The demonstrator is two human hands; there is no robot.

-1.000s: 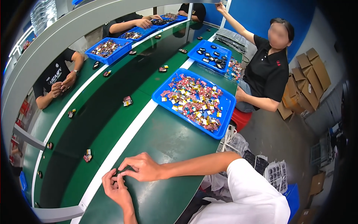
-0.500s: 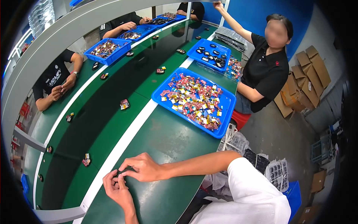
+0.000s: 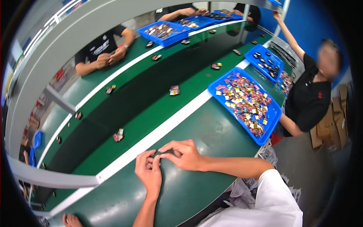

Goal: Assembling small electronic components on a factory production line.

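Observation:
Both my hands are brought together above the near green tabletop [image 3: 196, 132]. Between their fingertips is a small dark part [image 3: 156, 153], mostly covered by the fingers, so its kind cannot be made out. My left hand [image 3: 149, 172] pinches it from the left with bent fingers. From the right, my right hand [image 3: 186, 156] grips it between thumb and forefinger. A large blue tray [image 3: 216, 81] heaped with small pink, yellow and white packets lies beyond my right hand.
A green conveyor belt [image 3: 151, 117] carries scattered small packets [image 3: 174, 90] past a white rail [image 3: 151, 140]. Another blue tray [image 3: 247, 55] holds black parts. A grey frame [image 3: 49, 172] arches over the left. Co-workers sit across and at right; someone's hand [image 3: 72, 220] rests lower left.
The view has swung left, so the belt, trays and people appear shifted rightward. My hands remain together on the small dark part. Another person's hand has come into view at the lower left.

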